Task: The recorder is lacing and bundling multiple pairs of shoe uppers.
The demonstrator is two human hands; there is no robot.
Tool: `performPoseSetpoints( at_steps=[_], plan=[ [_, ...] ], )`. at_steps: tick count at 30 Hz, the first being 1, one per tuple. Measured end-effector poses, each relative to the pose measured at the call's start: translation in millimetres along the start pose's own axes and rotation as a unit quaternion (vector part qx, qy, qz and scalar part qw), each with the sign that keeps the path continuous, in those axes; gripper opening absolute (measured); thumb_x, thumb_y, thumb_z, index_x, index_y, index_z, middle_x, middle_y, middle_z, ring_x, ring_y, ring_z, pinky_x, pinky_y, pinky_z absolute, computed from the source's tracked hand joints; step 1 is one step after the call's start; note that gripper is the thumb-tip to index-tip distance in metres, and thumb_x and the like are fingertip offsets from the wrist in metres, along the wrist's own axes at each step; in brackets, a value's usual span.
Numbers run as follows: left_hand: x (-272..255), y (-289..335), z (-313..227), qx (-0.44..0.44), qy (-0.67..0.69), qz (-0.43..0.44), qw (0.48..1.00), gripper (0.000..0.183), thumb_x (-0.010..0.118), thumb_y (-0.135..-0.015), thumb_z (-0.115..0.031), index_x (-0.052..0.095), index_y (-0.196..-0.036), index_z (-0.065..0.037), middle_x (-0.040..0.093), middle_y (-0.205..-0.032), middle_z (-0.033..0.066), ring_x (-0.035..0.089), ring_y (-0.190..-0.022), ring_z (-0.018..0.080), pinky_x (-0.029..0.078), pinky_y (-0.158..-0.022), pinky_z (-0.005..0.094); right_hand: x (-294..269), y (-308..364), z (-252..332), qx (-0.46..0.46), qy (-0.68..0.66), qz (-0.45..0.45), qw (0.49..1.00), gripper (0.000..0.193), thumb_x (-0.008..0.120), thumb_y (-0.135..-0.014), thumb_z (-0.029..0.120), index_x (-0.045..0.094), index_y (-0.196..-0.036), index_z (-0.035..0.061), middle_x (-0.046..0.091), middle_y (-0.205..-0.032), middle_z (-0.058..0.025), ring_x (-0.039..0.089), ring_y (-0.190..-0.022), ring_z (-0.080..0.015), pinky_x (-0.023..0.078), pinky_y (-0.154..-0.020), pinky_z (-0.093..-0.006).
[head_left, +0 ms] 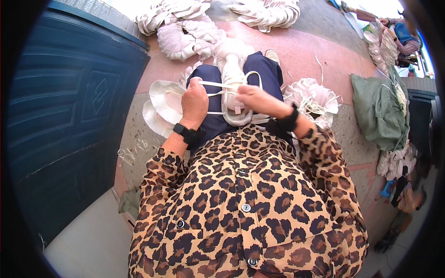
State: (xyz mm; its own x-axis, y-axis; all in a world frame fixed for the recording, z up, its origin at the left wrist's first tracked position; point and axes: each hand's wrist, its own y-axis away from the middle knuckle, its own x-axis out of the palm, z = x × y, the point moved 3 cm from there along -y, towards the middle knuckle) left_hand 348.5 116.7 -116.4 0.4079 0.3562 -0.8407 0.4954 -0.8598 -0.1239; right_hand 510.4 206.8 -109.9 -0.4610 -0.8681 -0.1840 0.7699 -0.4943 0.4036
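Across my lap lies a white shoe upper with a pale pink lining, between my dark trouser legs. My left hand is closed on a white shoelace, which runs taut from its fingers to the upper. Lower strands stretch from the upper toward the same hand. Over the upper's right side my right hand is closed, its fingertips pinched at the lacing. A loop of lace rises just above that hand. Exactly which strand the right fingers grip is hard to make out.
Stacked white shoe uppers lie ahead on the floor, with another bundle at my right. White pieces lie beside my left leg. A blue door stands left. A green sack is at right; other people sit beyond.
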Motion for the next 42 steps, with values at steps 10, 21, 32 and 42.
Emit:
performPoseSetpoints(
  at_steps=[10,21,32,42],
  plan=[
    [9,-21,-24,0.111,0.086,0.073,0.987,0.015,0.056,-0.079,-0.015,0.057,-0.086,-0.002,0.057,-0.087,0.0180,0.055,-0.082,0.0349,0.045,-0.070,0.0407,-98,77,135,-0.369,-0.456,0.051,0.808,0.024,0.030,-0.088,0.021,0.034,-0.066,0.0126,0.022,-0.043,0.0078,0.017,-0.038,-0.0070,0.034,-0.069,-0.0316],
    [6,-54,-81,0.134,0.351,0.497,0.782,0.032,0.063,-0.080,-0.026,0.063,-0.104,-0.006,0.062,-0.095,0.0047,0.055,-0.086,0.0113,0.042,-0.079,0.0254,-85,38,142,-0.364,-0.438,0.095,0.817,0.020,0.039,-0.087,0.016,0.042,-0.071,0.0066,0.031,-0.048,0.0028,0.025,-0.040,-0.0100,0.035,-0.065,-0.0296],
    [-58,-110,84,-0.336,0.753,0.037,0.564,0.016,0.037,-0.094,-0.015,0.046,-0.084,-0.005,0.036,-0.058,-0.0001,0.037,-0.053,0.0126,0.037,-0.058,0.0257,-147,29,20,-0.125,-0.456,-0.294,0.831,0.020,0.039,-0.083,0.016,0.045,-0.066,0.0077,0.040,-0.058,-0.0021,0.039,-0.055,-0.0128,0.031,-0.050,-0.0276],
    [-41,-49,9,0.109,0.146,0.031,0.983,0.010,0.057,-0.084,-0.013,0.060,-0.084,-0.003,0.051,-0.065,0.0015,0.047,-0.054,0.0126,0.040,-0.051,0.0256,-37,24,-43,-0.173,0.290,-0.146,0.930,0.010,0.052,-0.076,0.007,0.059,-0.072,0.0015,0.057,-0.077,-0.0138,0.056,-0.075,-0.0308,0.043,-0.070,-0.0379]
  ],
)
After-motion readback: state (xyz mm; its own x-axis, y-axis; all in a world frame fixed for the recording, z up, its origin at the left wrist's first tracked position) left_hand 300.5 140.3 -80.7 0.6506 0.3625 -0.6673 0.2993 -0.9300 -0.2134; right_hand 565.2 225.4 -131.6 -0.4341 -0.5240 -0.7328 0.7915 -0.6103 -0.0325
